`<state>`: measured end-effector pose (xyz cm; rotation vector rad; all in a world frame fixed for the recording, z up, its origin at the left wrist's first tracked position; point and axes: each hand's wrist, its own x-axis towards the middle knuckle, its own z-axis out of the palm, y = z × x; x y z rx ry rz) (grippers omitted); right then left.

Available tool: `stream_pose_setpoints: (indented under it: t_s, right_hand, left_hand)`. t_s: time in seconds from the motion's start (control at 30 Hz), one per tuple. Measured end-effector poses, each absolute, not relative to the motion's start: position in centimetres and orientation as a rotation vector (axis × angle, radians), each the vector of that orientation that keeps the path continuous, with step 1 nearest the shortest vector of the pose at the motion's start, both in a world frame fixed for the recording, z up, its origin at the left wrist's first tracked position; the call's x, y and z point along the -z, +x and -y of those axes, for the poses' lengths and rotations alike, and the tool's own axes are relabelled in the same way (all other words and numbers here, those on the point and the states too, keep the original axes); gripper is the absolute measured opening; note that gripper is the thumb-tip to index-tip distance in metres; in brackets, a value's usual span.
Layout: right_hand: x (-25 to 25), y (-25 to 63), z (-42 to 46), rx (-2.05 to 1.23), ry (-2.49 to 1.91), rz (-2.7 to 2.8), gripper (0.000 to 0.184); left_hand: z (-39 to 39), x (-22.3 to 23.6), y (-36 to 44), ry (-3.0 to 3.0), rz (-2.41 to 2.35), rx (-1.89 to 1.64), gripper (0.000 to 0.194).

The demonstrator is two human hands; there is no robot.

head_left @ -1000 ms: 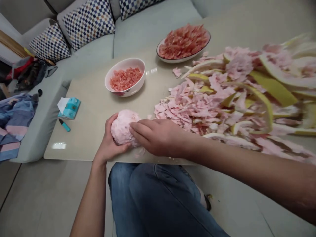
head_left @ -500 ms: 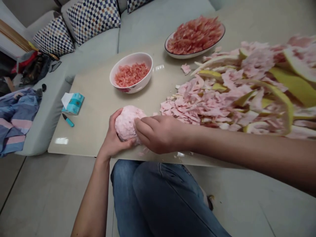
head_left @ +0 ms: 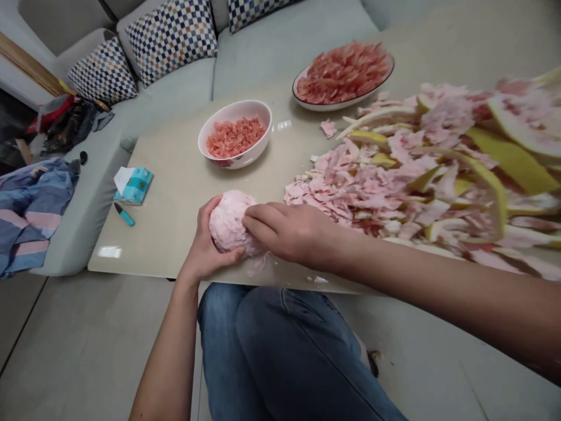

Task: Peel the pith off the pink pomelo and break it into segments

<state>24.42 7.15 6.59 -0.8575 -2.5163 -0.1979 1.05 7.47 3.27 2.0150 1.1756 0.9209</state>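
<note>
A round pomelo (head_left: 231, 221), stripped of its rind and covered in pinkish-white pith, is at the near edge of the table. My left hand (head_left: 205, 245) wraps around its left side, thumb across the lower front. On the fruit's right side, my right hand (head_left: 289, 231) has its fingers pinched together against the pith; what lies between the fingertips is hidden. Shreds of pith (head_left: 259, 266) lie just below the fruit. Right of my hands spreads a large heap of pomelo peel and pith (head_left: 359, 187), pink scraps mixed with yellow-green rind.
Beyond the fruit stands a white bowl (head_left: 262, 142) of reddish pomelo flesh. A dark-rimmed oval plate (head_left: 324, 107) piled with more flesh is farther back. A blue tissue pack (head_left: 139, 186) and a teal-and-black knife or pen (head_left: 125, 214) lie left. A sofa (head_left: 170, 88) borders the far side.
The view has shifted slightly. My right hand's fingers have moved a little on the fruit's right side, and a pith shred now shows below it. My left hand keeps its hold.
</note>
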Motion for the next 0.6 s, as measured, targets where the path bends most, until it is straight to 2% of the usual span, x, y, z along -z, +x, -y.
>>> stream_pose_setpoints:
  t_s: [0.23, 0.47, 0.6]
  right_hand:
    - [-6.3, 23.1, -7.9, 0.192, -0.996, 2.370, 0.031]
    - [-6.7, 24.6, -8.1, -0.267, -0.870, 2.227, 0.022]
    - [-6.8, 24.8, -7.7, -0.123, -0.976, 2.344, 0.025]
  left_hand:
    - [-7.5, -3.5, 1.2, 2.063, -1.204, -0.925, 0.103]
    - [-7.3, -3.1, 1.2, 1.979, -1.181, -0.934, 0.104]
    - [-7.4, -2.9, 1.1, 1.948, -1.158, -0.936, 0.104]
